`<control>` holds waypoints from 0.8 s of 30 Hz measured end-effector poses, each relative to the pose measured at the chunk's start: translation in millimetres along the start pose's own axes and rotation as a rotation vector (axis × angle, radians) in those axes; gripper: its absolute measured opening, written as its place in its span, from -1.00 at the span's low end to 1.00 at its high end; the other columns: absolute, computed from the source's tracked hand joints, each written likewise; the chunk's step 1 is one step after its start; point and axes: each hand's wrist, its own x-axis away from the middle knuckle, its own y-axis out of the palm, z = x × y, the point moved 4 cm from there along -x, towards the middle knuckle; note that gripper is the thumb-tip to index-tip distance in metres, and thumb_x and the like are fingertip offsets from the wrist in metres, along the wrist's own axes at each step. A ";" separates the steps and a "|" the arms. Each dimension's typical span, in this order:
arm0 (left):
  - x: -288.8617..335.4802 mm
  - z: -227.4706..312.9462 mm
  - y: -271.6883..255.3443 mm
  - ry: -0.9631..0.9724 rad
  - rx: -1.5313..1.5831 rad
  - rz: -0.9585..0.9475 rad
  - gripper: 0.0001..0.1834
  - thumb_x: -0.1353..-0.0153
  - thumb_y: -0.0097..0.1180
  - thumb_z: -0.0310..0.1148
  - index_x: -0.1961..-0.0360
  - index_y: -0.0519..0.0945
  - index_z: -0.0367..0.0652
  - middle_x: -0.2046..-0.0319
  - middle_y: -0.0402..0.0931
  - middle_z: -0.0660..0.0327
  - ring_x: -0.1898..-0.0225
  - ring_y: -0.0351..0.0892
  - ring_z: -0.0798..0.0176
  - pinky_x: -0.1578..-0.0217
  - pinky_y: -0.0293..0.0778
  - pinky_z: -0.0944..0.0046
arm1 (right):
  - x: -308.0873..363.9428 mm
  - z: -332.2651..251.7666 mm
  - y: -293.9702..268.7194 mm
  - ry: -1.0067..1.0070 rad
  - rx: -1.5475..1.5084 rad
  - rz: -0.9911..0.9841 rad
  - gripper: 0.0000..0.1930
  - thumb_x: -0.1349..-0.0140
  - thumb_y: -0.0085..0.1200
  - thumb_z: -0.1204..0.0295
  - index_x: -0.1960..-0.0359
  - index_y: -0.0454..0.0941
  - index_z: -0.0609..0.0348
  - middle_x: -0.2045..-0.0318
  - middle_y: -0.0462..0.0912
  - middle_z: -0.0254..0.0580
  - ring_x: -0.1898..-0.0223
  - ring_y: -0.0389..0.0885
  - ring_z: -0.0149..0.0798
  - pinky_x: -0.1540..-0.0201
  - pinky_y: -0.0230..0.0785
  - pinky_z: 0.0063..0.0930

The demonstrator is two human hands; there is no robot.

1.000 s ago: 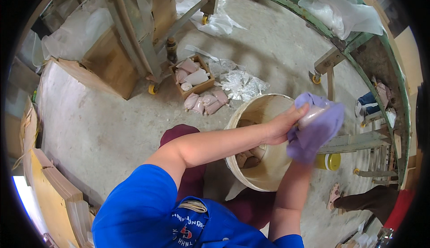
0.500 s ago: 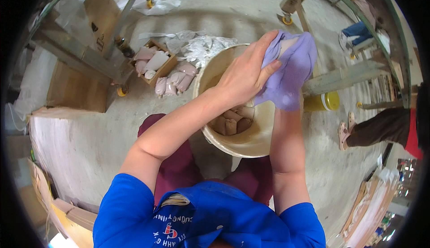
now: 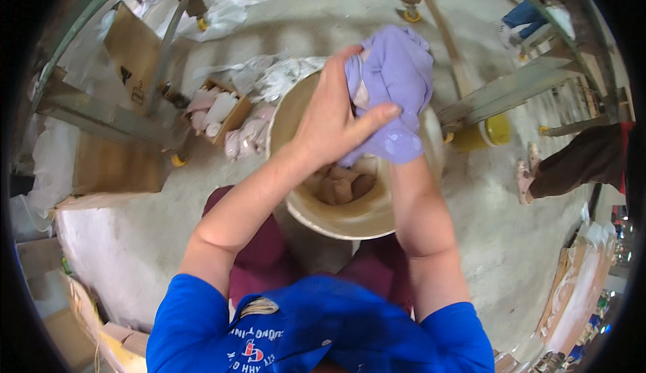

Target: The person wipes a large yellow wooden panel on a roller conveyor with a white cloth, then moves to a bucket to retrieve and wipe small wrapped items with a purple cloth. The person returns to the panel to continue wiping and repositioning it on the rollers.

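Purple ribbed fabric (image 3: 397, 70), a cloth or a glove, covers my right hand (image 3: 393, 114) down to the wrist, so its fingers are hidden. My left hand (image 3: 336, 107) grips the fabric from the left. Its thumb lies across the front near the right wrist, and its other fingers pass partly out of sight behind. Between the left palm and the fabric a pale pinkish patch shows; I cannot tell what it is. Both hands are above a large cream bucket (image 3: 330, 228), with several brownish lumps (image 3: 340, 186) at its bottom.
A small carton (image 3: 235, 114) of pink and white packets stands left of the bucket, beside pink bags (image 3: 249, 137) and crumpled clear plastic (image 3: 282, 73). Wheeled metal frames (image 3: 498, 104) stand on both sides. A yellow-lidded tub (image 3: 494, 132) and another person's legs (image 3: 572, 164) are at right.
Both hands and the purple fabric have moved left and slightly away from me. The left thumb now lies across the front of the fabric. The whole view has shifted a little.
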 end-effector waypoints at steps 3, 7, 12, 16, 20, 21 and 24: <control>2.9 -8.9 5.7 -0.049 -0.030 0.019 -0.41 -0.12 0.08 -0.21 -0.11 0.24 -0.28 -0.01 0.29 -0.03 -0.08 0.27 0.12 -0.12 0.16 0.20 | 10.9 -9.0 -13.2 -0.036 0.350 -0.007 -0.66 -0.31 -0.26 0.33 -0.07 0.29 0.18 0.00 0.39 -0.14 -0.06 0.32 -0.19 -0.15 0.13 -0.35; 4.2 -53.9 -29.2 -0.195 -0.030 0.301 -0.74 -0.22 -0.08 -0.34 0.15 0.47 -0.29 0.25 0.47 0.11 0.15 0.41 0.22 0.04 0.29 0.24 | 16.7 -54.9 23.7 -0.383 0.637 -0.151 -0.79 -0.20 -0.17 0.35 0.24 0.41 0.20 0.29 0.41 -0.07 0.16 0.34 -0.12 0.00 0.22 -0.30; -21.0 -68.3 -41.9 -0.396 0.768 0.365 -0.58 -0.35 -0.21 -0.09 0.26 0.49 -0.27 0.31 0.45 0.25 0.22 0.44 0.26 0.05 0.32 0.29 | 13.4 -77.4 26.1 -0.473 0.199 -0.099 -0.87 -0.17 -0.08 0.47 0.26 0.37 0.19 0.32 0.43 -0.23 0.29 0.35 -0.23 0.11 0.26 -0.44; -17.8 -40.5 -5.1 -0.724 1.369 0.129 -0.50 -0.31 -0.19 0.04 0.05 0.46 -0.20 0.11 0.48 0.18 0.12 0.48 0.17 0.02 0.39 0.20 | 21.8 -65.1 16.4 -0.197 -0.030 -0.115 -0.94 -0.15 -0.05 0.48 0.35 0.38 0.14 0.40 0.40 -0.33 0.37 0.33 -0.36 0.23 0.27 -0.49; -1.8 -60.0 3.9 -0.731 1.500 -0.067 -0.48 -0.29 -0.14 0.00 -0.08 0.39 -0.20 0.02 0.46 0.13 0.03 0.47 0.16 0.00 0.41 0.17 | 13.3 -43.1 37.7 0.210 -0.726 -0.159 -0.96 -0.14 -0.04 0.51 0.44 0.38 0.07 0.49 0.34 -0.43 0.44 0.29 -0.52 0.37 0.28 -0.54; 0.1 -37.3 14.7 -0.808 1.519 -0.097 -0.48 -0.29 -0.13 -0.02 -0.09 0.37 -0.20 0.01 0.45 0.13 0.02 0.46 0.16 -0.01 0.40 0.17 | 13.0 -32.0 29.2 0.286 -0.807 -0.107 -0.93 -0.14 -0.04 0.51 0.47 0.37 0.06 0.51 0.32 -0.46 0.46 0.29 -0.56 0.41 0.29 -0.56; 2.5 -14.5 15.0 -0.757 1.253 0.083 -0.56 -0.32 -0.13 -0.10 -0.07 0.38 -0.20 0.05 0.46 0.15 0.02 0.45 0.22 0.00 0.38 0.19 | 15.3 -35.9 7.9 0.267 -0.700 -0.066 -0.92 -0.22 -0.05 0.44 0.37 0.40 0.17 0.47 0.42 -0.40 0.43 0.35 -0.44 0.29 0.30 -0.56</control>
